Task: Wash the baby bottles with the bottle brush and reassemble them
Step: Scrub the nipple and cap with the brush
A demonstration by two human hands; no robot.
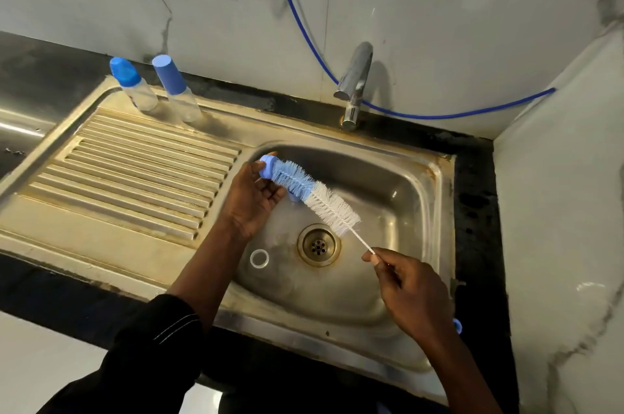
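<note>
Bottle brush slants from far-left to near-right over the sink; right hand pinches its wire handle, left hand grips the blue cap at its tip.

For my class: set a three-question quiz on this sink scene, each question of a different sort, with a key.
1. True or false: the right hand pinches the bottle brush by its bristles.
2. How many capped bottles stand on the drainboard?
3. The left hand holds: A) a blue collar with the brush through it B) a sponge C) the tap.
Key: 1 false, it pinches the thin wire handle; 2 two; 3 A.
</note>
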